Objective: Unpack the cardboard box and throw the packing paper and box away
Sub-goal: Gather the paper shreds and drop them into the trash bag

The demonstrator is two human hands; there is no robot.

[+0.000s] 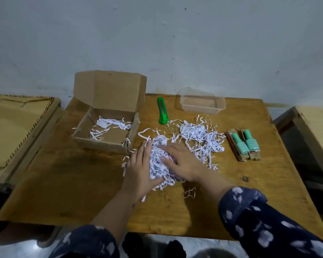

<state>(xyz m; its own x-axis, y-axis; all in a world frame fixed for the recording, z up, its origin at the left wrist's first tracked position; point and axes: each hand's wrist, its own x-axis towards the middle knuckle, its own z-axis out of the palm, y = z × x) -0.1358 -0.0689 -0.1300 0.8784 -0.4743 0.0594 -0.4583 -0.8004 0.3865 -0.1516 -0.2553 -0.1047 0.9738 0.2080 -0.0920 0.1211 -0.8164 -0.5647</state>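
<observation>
Cupping a heap of shredded paper (159,164) between them, the left hand (140,170) and right hand (183,162) lie nearest the table's (63,192) front edge, fingers fairly straight and spread, pressing the heap from either side rather than closing round it. Just beyond the right hand, a second loose heap (199,136) spreads away to the right (so that hand looks better placed to sweep it in). Further right lie two green bottles (245,144) on their card sleeves. Behind and left of the hands sits the box (101,142), lid up, a few strips still inside. Farthest back lie a green cutter (163,111) and a clear tub (201,103).
</observation>
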